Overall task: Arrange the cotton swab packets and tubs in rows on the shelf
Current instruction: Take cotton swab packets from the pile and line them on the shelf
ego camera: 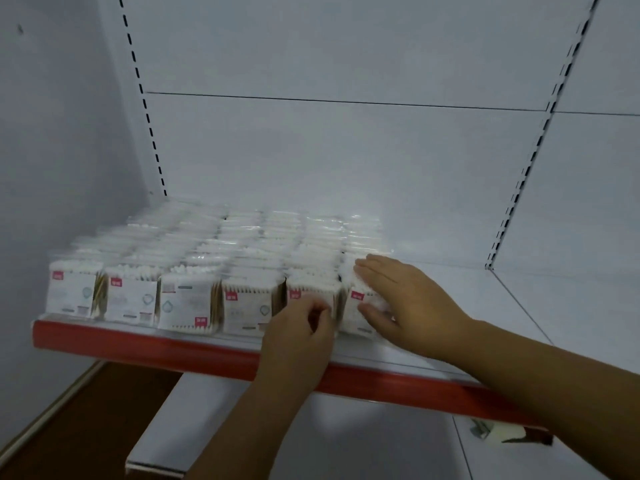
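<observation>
Several rows of clear cotton swab packets with white labels and small red tags stand on the left half of a white shelf with a red front strip. My right hand lies over the rightmost front packet, fingers straight across its top and thumb against its face. At the front of the neighbouring packet, my left hand has its fingers curled, pinching the packet's front edge. No tubs are in view.
The right half of the shelf is bare white metal, backed by a white panel with slotted uprights. Below it a lower white shelf holds a small crumpled wrapper at the right. A brown floor shows at lower left.
</observation>
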### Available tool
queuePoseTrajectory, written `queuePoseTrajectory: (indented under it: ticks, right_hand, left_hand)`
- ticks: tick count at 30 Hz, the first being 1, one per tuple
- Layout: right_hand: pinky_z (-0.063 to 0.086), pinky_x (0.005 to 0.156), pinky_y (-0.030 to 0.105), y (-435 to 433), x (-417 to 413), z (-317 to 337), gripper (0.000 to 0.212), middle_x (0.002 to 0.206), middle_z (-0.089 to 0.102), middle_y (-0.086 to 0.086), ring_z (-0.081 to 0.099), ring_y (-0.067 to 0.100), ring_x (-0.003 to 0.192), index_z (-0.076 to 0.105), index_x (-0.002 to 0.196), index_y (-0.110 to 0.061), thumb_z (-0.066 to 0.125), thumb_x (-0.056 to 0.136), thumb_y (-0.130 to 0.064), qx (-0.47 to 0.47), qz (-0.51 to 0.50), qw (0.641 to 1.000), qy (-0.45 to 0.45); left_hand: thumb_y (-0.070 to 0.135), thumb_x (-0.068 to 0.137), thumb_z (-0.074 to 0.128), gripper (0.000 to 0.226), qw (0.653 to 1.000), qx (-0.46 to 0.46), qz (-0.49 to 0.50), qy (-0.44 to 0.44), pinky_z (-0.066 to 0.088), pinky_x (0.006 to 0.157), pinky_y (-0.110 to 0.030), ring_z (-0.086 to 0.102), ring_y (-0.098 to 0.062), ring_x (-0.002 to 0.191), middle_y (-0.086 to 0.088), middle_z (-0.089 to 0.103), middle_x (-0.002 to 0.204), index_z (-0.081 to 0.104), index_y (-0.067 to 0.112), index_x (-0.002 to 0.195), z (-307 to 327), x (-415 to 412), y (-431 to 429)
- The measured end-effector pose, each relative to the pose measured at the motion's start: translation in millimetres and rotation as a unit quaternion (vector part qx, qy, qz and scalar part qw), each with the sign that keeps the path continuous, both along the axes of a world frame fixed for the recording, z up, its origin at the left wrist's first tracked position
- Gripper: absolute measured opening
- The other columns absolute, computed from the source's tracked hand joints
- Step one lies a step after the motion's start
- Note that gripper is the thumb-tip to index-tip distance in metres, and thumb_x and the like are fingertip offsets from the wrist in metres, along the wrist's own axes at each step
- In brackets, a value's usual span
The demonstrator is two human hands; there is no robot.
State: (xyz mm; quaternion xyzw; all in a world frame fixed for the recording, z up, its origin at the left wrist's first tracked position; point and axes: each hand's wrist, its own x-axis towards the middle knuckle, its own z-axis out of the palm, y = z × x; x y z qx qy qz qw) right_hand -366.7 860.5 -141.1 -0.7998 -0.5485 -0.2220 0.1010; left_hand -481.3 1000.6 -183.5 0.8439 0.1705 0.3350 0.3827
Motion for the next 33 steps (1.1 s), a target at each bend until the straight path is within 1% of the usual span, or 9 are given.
queuePoseTrajectory:
  ticks: [5,9,14,17,18,20,23,28,33]
  right_hand:
    - [0.022,0.109,0.044,0,-3,-12,0.057,0.139,0.051,0.015,0.046,0.032,0.131,0.050,0.134,-0.002,0.056,0.089,-0.037,-0.063,-0.027,0.997,-0.024]
    - [-0.004,0.118,0.026,-3,1,-11,0.073,0.159,0.009,0.006,0.005,0.018,0.148,0.015,0.151,-0.011,0.032,0.095,-0.055,-0.073,-0.014,0.996,0.054]
    - [-0.008,0.110,0.011,-40,8,9,0.069,0.160,0.002,-0.003,-0.002,0.007,0.146,0.011,0.152,-0.021,0.027,0.094,-0.054,0.013,-0.031,0.993,0.114]
    - [-0.006,0.113,0.020,-113,39,25,0.065,0.161,-0.004,-0.001,-0.006,0.011,0.147,0.007,0.153,-0.025,0.026,0.098,-0.054,-0.073,-0.098,0.989,0.081]
    - [-0.004,0.115,0.025,-140,52,34,0.066,0.161,-0.006,0.001,-0.007,0.013,0.147,0.005,0.153,-0.025,0.025,0.098,-0.055,-0.135,-0.124,0.982,0.052]
    - [0.000,0.118,0.034,-200,70,55,0.066,0.161,-0.004,0.004,-0.005,0.019,0.148,0.006,0.153,-0.026,0.024,0.098,-0.057,-0.222,-0.171,0.960,0.012]
    - [0.004,0.119,0.038,-296,84,78,0.066,0.161,0.002,0.006,0.000,0.022,0.148,0.008,0.153,-0.025,0.025,0.098,-0.057,-0.266,-0.232,0.935,-0.030]
    - [0.006,0.119,0.040,-449,83,70,0.067,0.161,0.003,0.008,0.002,0.023,0.148,0.009,0.153,-0.023,0.028,0.098,-0.056,-0.264,-0.321,0.909,-0.014]
    - [0.005,0.118,0.040,-569,78,63,0.066,0.161,0.000,0.008,-0.001,0.022,0.147,0.009,0.152,-0.025,0.034,0.098,-0.053,-0.227,-0.376,0.898,0.030]
  left_hand:
    - [0.016,0.086,0.060,0.015,0.997,0.064,0.012,-0.028,0.039,0.060,-0.009,0.053,0.003,0.072,0.016,0.056,0.074,0.057,0.030,0.080,-15,2,0]
    - [0.016,0.086,0.058,0.017,0.998,0.048,0.017,-0.020,0.038,0.059,-0.006,0.056,0.004,0.072,0.017,0.059,0.072,0.061,0.029,0.076,-9,2,1]
    - [0.017,0.090,0.056,0.021,0.988,0.137,0.065,0.017,0.032,0.052,-0.013,0.052,0.000,0.059,0.011,0.059,0.063,0.066,0.020,0.072,19,-10,-18]
    - [0.025,0.087,0.052,0.020,0.976,0.217,0.026,-0.026,0.029,0.051,-0.017,0.053,0.002,0.061,0.012,0.063,0.067,0.066,0.027,0.073,61,15,-67]
    - [0.029,0.089,0.049,0.020,0.974,0.226,-0.006,-0.008,0.034,0.056,-0.022,0.058,-0.002,0.068,0.012,0.067,0.077,0.067,0.029,0.081,75,33,-87]
    - [0.039,0.097,0.042,0.032,0.962,0.234,-0.078,0.120,0.042,0.081,-0.027,0.060,-0.014,0.104,0.005,0.065,0.117,0.062,0.025,0.117,102,78,-126]
    - [0.050,0.100,0.034,0.060,0.922,0.232,-0.180,0.252,0.024,0.115,-0.033,0.030,-0.021,0.141,-0.003,0.030,0.156,0.028,0.017,0.149,134,143,-204]
    - [0.052,0.101,0.026,0.066,0.880,0.323,-0.252,0.242,0.005,0.120,-0.041,-0.002,-0.019,0.149,-0.002,0.005,0.162,0.009,0.017,0.154,145,210,-357]
    - [0.053,0.100,0.025,0.067,0.830,0.391,-0.345,0.201,0.004,0.121,-0.039,-0.007,-0.016,0.148,0.000,-0.003,0.162,0.002,0.022,0.154,112,246,-490]
